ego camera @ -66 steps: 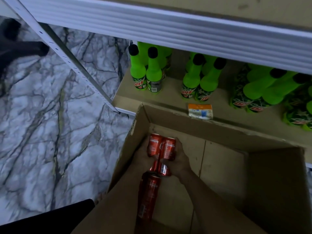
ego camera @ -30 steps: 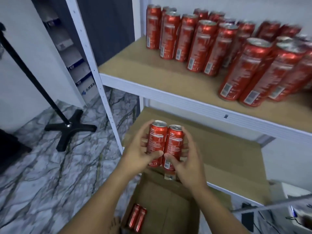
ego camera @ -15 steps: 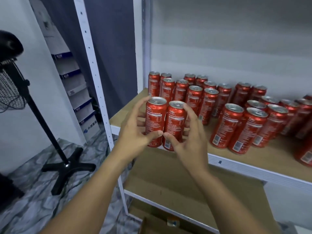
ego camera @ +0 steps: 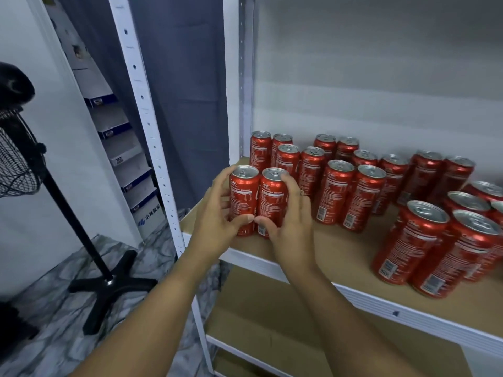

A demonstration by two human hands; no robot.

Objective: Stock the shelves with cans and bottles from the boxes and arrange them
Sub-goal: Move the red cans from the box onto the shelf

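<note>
Two tall red cola cans stand upright side by side at the left front of a tan shelf board [ego camera: 326, 251]. My left hand [ego camera: 215, 216] grips the left can [ego camera: 243, 194], thumb across its lower front. My right hand [ego camera: 292, 221] grips the right can [ego camera: 272, 197], fingers wrapped over its right side. Whether the cans' bases touch the board I cannot tell. Several more red cans [ego camera: 340, 183] stand in pairs behind and to the right, and a nearer cluster [ego camera: 432, 246] stands at the right front.
A white perforated upright [ego camera: 147, 126] frames the shelf's left side, with a lower tan shelf [ego camera: 272, 319] beneath. A black fan stand [ego camera: 89, 251] sits on the marble floor at left. Stacked white boxes [ego camera: 125, 159] lean against the wall behind it.
I lifted the two cans out of the cardboard box on the floor and brought them up to the shelf. In the last half second they moved forward over the board's left front.
</note>
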